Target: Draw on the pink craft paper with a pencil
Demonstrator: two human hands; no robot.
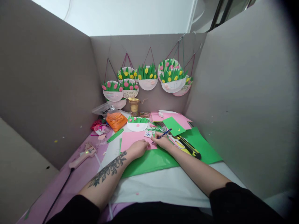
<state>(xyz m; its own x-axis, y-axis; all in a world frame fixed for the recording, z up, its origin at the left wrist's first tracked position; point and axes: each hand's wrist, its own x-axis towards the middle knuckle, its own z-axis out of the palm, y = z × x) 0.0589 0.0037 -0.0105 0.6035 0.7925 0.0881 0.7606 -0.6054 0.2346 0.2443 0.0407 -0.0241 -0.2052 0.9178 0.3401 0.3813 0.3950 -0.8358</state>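
Note:
My right hand (pixel 161 140) is closed around a blue pen (pixel 166 132), which slants up and to the right. The pen's tip is hidden by the fingers. My left hand (pixel 140 147) lies on a sheet of pink paper (pixel 130 137), its fingers slightly bent against the sheet near my right fingertips. Just beyond both hands is a small white card (pixel 148 134) with dark blue marks on it. Green sheets (pixel 154 163) lie beneath the pink paper. Behind the card rests a half-round paper-plate basket (pixel 137 126) with green paper leaves and pink flowers.
To my right lie scissors (pixel 177 142), a yellow-black utility knife (pixel 190 147) and green paper (pixel 205 146). A glue gun (pixel 85 154) with a lit green light and an orange packet (pixel 116 120) are at left. Several plate baskets (pixel 148 82) hang on the grey back panel.

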